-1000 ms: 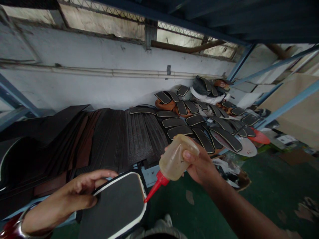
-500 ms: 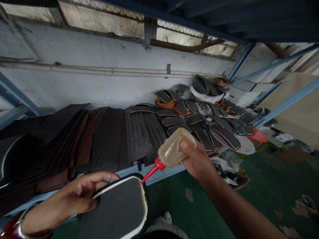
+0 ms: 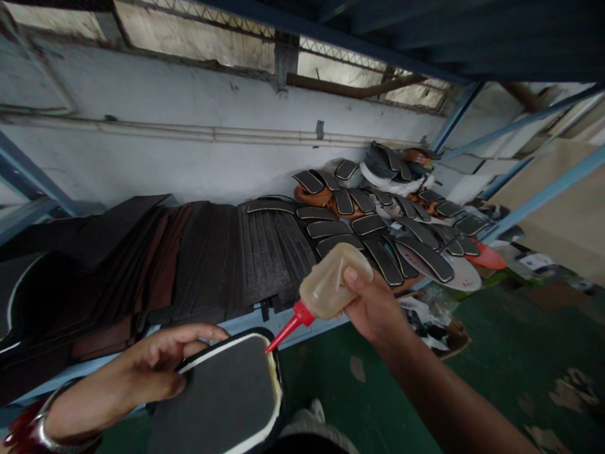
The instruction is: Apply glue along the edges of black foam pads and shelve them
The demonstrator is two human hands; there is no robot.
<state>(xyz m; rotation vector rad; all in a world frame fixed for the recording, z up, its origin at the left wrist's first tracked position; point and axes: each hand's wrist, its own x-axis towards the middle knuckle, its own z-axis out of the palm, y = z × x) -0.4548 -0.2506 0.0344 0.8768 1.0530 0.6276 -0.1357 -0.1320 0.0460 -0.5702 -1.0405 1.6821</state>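
Observation:
A dark grey panel [image 3: 222, 394] with rounded corners, a pale inner border and a black rim is tilted toward me at the bottom. My left hand [image 3: 151, 366] grips its upper left edge, thumb on the face and fingers behind. In my right hand [image 3: 373, 302] is a translucent glue bottle [image 3: 326, 287], tipped downward. Its red nozzle [image 3: 286, 331] points at the pale border near the panel's upper right corner, the tip touching or just above it. A yellowish wet line shows along the right border below the tip. The panel's lower part is cut off by the frame.
A blue rack shelf [image 3: 331, 325] carries stacked dark sheets [image 3: 203, 258] and several similar bordered panels [image 3: 368, 225] piled to the right. Another bordered panel [image 3: 16, 290] lies at far left. Below on the green floor [image 3: 331, 372] sits a box of scraps [image 3: 435, 328].
The nozzle tip has shifted slightly left and down at the panel's corner. More yellowish liquid shows along the right border. Both hands keep their holds.

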